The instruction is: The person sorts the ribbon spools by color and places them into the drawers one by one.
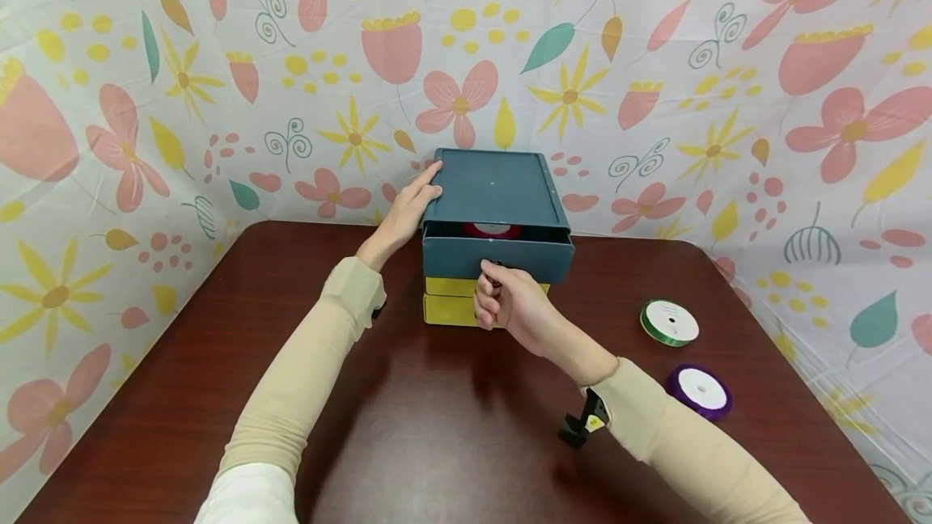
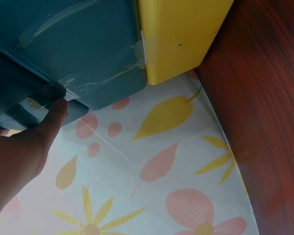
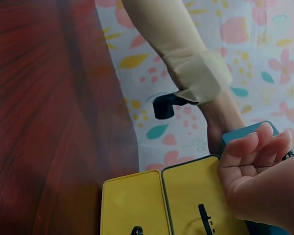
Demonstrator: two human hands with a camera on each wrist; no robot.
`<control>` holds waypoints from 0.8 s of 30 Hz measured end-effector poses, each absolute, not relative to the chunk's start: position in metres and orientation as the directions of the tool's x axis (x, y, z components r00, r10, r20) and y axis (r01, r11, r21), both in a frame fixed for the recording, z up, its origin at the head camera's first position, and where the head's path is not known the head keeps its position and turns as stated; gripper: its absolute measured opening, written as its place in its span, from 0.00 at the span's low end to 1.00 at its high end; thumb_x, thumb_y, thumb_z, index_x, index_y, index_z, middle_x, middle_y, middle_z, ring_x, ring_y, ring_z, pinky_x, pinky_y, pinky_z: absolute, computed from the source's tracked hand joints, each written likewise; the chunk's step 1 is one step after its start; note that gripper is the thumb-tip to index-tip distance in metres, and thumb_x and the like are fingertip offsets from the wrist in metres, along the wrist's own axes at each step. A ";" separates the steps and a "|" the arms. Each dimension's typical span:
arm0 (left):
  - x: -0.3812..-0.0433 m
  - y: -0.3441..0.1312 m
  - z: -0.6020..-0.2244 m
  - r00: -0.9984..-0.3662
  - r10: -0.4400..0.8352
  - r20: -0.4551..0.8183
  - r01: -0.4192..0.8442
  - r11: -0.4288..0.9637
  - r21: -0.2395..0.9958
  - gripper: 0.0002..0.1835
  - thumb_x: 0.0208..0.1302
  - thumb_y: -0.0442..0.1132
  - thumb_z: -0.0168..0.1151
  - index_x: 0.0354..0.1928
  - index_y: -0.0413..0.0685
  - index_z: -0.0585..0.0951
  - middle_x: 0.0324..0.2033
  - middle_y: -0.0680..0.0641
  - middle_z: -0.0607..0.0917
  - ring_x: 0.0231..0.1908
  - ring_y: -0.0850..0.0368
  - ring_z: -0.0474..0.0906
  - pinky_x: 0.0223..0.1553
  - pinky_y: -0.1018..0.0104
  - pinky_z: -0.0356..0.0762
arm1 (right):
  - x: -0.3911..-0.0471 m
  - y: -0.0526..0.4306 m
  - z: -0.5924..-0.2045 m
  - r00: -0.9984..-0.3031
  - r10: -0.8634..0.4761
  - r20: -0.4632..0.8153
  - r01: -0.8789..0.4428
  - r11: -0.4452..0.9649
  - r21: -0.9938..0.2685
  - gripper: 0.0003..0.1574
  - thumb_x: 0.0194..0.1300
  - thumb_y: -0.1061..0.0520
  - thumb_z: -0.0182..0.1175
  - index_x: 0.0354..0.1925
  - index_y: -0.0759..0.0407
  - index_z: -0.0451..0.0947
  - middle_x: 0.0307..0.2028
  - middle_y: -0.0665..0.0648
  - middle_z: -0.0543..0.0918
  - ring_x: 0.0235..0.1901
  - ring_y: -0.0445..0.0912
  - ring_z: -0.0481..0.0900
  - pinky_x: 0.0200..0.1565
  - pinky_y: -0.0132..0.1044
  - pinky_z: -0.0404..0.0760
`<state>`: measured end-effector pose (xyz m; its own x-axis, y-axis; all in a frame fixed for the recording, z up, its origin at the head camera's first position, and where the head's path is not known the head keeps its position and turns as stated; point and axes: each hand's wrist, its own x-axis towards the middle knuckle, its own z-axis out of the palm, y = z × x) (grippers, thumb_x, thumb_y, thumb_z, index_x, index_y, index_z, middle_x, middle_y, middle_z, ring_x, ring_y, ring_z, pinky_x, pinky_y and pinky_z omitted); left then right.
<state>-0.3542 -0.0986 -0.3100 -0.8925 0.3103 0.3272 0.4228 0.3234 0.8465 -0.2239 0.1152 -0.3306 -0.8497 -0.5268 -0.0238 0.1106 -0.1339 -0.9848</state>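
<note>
A small drawer cabinet stands at the back of the table, with a dark blue top (image 1: 495, 184), a blue drawer (image 1: 451, 257) and yellow drawers (image 1: 446, 310) below. The blue drawer juts out slightly, and a red-rimmed ribbon spool (image 1: 493, 230) shows in its gap. My right hand (image 1: 520, 306) has its fingers curled at the drawer front and pinches the black drawer handle (image 3: 288, 155). On the cabinet's left side and top edge rests my left hand (image 1: 408, 204), fingers extended; in the left wrist view its thumb (image 2: 56, 117) touches the blue side.
To the right on the brown table (image 1: 328, 395) lie a green ribbon spool (image 1: 670, 322) and, nearer, a purple ribbon spool (image 1: 701, 391). A flower-patterned cloth (image 1: 466, 39) hangs right behind the cabinet. Black handles (image 3: 204, 218) stick out from the yellow drawers.
</note>
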 end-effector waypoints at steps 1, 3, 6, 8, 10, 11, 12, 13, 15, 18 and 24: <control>-0.354 -0.099 -0.310 -0.893 0.310 0.327 0.423 0.327 0.845 0.31 0.71 0.52 0.39 0.76 0.62 0.54 0.76 0.53 0.52 0.75 0.53 0.50 0.73 0.50 0.51 | -0.225 0.115 -0.330 -0.850 -0.526 -0.024 0.112 -0.136 -0.984 0.27 0.77 0.44 0.40 0.23 0.56 0.63 0.15 0.51 0.67 0.19 0.44 0.69 0.33 0.37 0.70; -0.353 -0.098 -0.308 -0.894 0.313 0.320 0.419 0.330 0.846 0.31 0.71 0.52 0.39 0.76 0.62 0.54 0.76 0.53 0.52 0.75 0.53 0.49 0.73 0.50 0.51 | -0.226 0.116 -0.330 -0.850 -0.526 -0.025 0.116 -0.141 -0.983 0.27 0.77 0.44 0.40 0.23 0.56 0.63 0.15 0.51 0.66 0.20 0.44 0.69 0.33 0.36 0.70; -0.347 -0.099 -0.303 -0.898 0.320 0.302 0.403 0.323 0.856 0.31 0.72 0.50 0.39 0.76 0.60 0.54 0.76 0.51 0.51 0.75 0.52 0.48 0.73 0.50 0.50 | -0.228 0.116 -0.330 -0.847 -0.531 -0.023 0.116 -0.143 -0.983 0.27 0.77 0.44 0.40 0.23 0.56 0.63 0.15 0.51 0.66 0.20 0.44 0.69 0.34 0.36 0.70; -0.339 -0.098 -0.296 -0.900 0.327 0.287 0.392 0.323 0.861 0.32 0.72 0.48 0.39 0.76 0.57 0.53 0.76 0.49 0.51 0.76 0.50 0.48 0.73 0.49 0.50 | -0.230 0.116 -0.330 -0.847 -0.530 -0.024 0.118 -0.144 -0.983 0.27 0.77 0.43 0.40 0.24 0.56 0.63 0.15 0.51 0.66 0.20 0.44 0.69 0.34 0.36 0.70; -0.331 -0.098 -0.289 -0.902 0.332 0.276 0.384 0.325 0.864 0.32 0.72 0.46 0.39 0.77 0.54 0.52 0.76 0.47 0.50 0.76 0.49 0.47 0.73 0.48 0.49 | -0.232 0.115 -0.329 -0.848 -0.529 -0.026 0.119 -0.143 -0.983 0.27 0.77 0.43 0.40 0.24 0.56 0.63 0.15 0.51 0.66 0.20 0.45 0.68 0.34 0.37 0.70; -0.328 -0.097 -0.287 -0.903 0.333 0.272 0.382 0.329 0.864 0.32 0.72 0.45 0.39 0.77 0.53 0.52 0.76 0.46 0.50 0.76 0.48 0.47 0.73 0.48 0.49 | -0.233 0.115 -0.329 -0.850 -0.526 -0.028 0.120 -0.142 -0.983 0.27 0.77 0.43 0.40 0.24 0.56 0.63 0.15 0.51 0.66 0.20 0.45 0.68 0.34 0.37 0.70; -0.325 -0.097 -0.284 -0.903 0.333 0.270 0.381 0.334 0.862 0.32 0.72 0.45 0.38 0.77 0.52 0.52 0.76 0.46 0.50 0.76 0.47 0.47 0.73 0.48 0.49 | -0.234 0.115 -0.329 -0.851 -0.525 -0.029 0.120 -0.141 -0.983 0.27 0.77 0.43 0.40 0.24 0.56 0.63 0.15 0.51 0.66 0.20 0.45 0.68 0.33 0.37 0.70; -0.326 -0.097 -0.284 -0.903 0.333 0.270 0.382 0.338 0.860 0.32 0.72 0.45 0.38 0.77 0.52 0.52 0.76 0.46 0.50 0.76 0.47 0.47 0.73 0.48 0.49 | -0.235 0.115 -0.329 -0.853 -0.522 -0.031 0.122 -0.141 -0.982 0.27 0.76 0.43 0.40 0.24 0.56 0.63 0.16 0.51 0.65 0.20 0.45 0.68 0.34 0.38 0.69; -0.331 -0.097 -0.289 -0.903 0.330 0.275 0.384 0.334 0.861 0.32 0.72 0.46 0.38 0.77 0.54 0.52 0.76 0.47 0.50 0.76 0.48 0.47 0.73 0.48 0.49 | -0.238 0.115 -0.329 -0.854 -0.518 -0.034 0.123 -0.138 -0.983 0.26 0.77 0.43 0.40 0.24 0.56 0.62 0.16 0.51 0.65 0.20 0.45 0.67 0.34 0.39 0.68; -0.343 -0.098 -0.299 -0.903 0.321 0.287 0.390 0.329 0.860 0.31 0.72 0.49 0.38 0.76 0.59 0.53 0.76 0.50 0.50 0.76 0.51 0.47 0.73 0.49 0.49 | -0.241 0.115 -0.328 -0.856 -0.516 -0.040 0.129 -0.138 -0.982 0.26 0.77 0.44 0.40 0.24 0.56 0.62 0.16 0.51 0.64 0.20 0.45 0.67 0.34 0.40 0.67; -0.352 -0.098 -0.309 -0.903 0.303 0.304 0.401 0.339 0.851 0.32 0.71 0.54 0.38 0.76 0.65 0.54 0.76 0.54 0.52 0.75 0.53 0.49 0.73 0.49 0.51 | -0.248 0.115 -0.328 -0.852 -0.522 -0.047 0.143 -0.145 -0.979 0.26 0.77 0.44 0.39 0.25 0.56 0.62 0.16 0.51 0.64 0.20 0.45 0.67 0.32 0.38 0.67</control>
